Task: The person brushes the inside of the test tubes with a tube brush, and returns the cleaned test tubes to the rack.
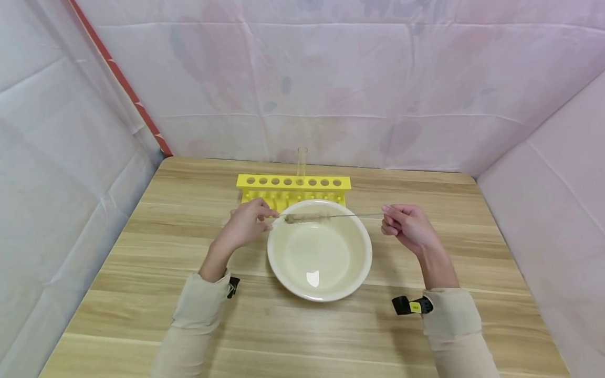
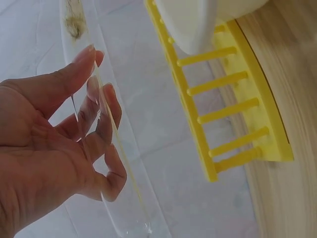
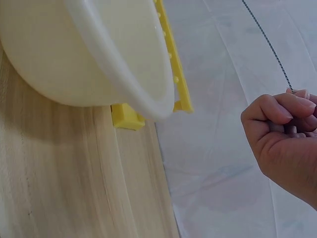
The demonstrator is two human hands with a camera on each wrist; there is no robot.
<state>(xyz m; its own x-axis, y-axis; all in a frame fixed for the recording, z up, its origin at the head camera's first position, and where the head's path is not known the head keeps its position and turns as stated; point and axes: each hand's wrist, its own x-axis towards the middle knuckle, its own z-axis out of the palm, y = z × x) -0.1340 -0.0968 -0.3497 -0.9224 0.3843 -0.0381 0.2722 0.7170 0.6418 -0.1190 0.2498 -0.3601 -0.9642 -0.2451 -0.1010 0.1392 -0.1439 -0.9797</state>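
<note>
My left hand [image 1: 246, 223] grips a clear glass test tube [image 2: 124, 210] between thumb and fingers, left of the basin. The tube lies roughly level, and its glass is hard to make out in the head view. Inside it, the brown bristles of a test tube brush [image 1: 307, 217] show above the far part of the basin. The brush's twisted wire handle [image 3: 270, 44] runs right to my right hand [image 1: 411, 226], which pinches its end with curled fingers. Below them stands a cream basin [image 1: 319, 298], with a bright reflection inside.
A yellow test tube rack [image 1: 243, 181] stands behind the basin, partly hidden by it. Another glass test tube [image 1: 302, 160] stands upright in one of its holes. Pale patterned cloth walls [image 1: 331, 79] enclose the wooden table [image 1: 321, 341] at the back and sides.
</note>
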